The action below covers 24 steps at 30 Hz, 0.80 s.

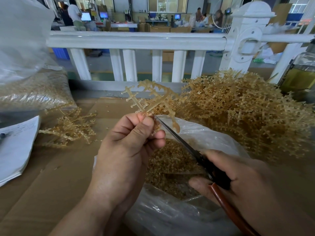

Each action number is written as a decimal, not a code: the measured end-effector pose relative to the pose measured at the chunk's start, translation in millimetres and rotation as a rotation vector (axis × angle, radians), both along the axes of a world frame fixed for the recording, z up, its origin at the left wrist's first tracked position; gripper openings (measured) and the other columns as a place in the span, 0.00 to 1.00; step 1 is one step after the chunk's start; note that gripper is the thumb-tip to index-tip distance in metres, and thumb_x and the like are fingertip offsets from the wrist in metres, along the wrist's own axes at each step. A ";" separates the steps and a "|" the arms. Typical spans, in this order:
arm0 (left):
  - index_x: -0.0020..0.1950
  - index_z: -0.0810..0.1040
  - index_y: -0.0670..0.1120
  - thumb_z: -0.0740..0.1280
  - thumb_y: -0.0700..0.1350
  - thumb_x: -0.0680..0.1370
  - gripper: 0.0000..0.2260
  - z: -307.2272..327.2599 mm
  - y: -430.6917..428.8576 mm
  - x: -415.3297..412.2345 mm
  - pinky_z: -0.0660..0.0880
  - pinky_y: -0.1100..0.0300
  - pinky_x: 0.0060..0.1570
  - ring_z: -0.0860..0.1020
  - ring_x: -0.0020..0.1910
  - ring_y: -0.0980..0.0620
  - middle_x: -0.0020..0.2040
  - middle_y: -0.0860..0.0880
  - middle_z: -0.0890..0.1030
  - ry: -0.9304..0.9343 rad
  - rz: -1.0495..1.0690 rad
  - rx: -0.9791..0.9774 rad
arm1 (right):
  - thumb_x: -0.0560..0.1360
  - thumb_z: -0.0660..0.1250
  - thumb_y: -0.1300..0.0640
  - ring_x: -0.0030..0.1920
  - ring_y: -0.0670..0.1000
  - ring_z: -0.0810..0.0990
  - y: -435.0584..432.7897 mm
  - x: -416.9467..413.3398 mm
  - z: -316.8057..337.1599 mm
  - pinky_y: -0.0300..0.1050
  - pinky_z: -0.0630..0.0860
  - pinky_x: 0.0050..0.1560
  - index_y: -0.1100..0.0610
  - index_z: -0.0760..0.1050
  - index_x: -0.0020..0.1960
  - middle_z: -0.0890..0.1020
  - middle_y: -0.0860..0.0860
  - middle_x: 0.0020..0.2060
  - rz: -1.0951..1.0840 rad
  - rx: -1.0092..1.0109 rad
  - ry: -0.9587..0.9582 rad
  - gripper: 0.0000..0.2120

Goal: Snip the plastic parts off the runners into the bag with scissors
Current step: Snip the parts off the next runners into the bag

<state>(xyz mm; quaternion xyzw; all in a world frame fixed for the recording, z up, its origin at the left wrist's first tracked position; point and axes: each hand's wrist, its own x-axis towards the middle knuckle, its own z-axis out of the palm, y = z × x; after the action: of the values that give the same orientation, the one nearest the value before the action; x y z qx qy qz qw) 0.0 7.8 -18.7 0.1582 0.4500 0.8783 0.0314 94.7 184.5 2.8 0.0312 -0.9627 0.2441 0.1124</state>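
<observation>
Left grip (129,142) pinches one runner (160,101) low on its stem, thumb and fingertips closed round it. The runner stands above the mouth of the clear bag (204,132).

Right grip (238,178) is wrapped round the handles of the scissors (177,136). The blade tip meets the runner just beside the left fingertips; whether the blades are parted I cannot tell.

Handling, by judgement: the runner is thin, amber and very light, likely springy. The small parts sit on the branch ends, so the bare stem is the place to hold. Parts may flick away when cut, so cutting should stay low over the bag.

The bag is soft film with a slumped rim and no firm edge. The snipped parts (170,160) lie inside it.

Room: a big heap of runners (238,113) crowds the bag's right side. A smaller pile (71,128) lies well apart to the left on the cardboard-covered table (51,176). The white railing (136,40) closes the far edge.
</observation>
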 end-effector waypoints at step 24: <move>0.37 0.82 0.52 0.70 0.42 0.73 0.06 -0.9 1.8 1.9 0.79 0.61 0.38 0.79 0.36 0.53 0.36 0.49 0.80 0.039 0.021 -0.063 | 0.65 0.55 0.21 0.43 0.37 0.78 3.5 -2.4 -6.1 0.34 0.75 0.36 0.36 0.75 0.55 0.80 0.36 0.38 -0.013 -0.045 0.007 0.28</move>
<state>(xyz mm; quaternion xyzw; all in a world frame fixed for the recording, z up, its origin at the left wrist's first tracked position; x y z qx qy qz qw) 1.9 9.6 -19.5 0.1696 0.4795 0.8608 0.0184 92.4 188.0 -3.4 0.0230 -0.9567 0.2650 0.1180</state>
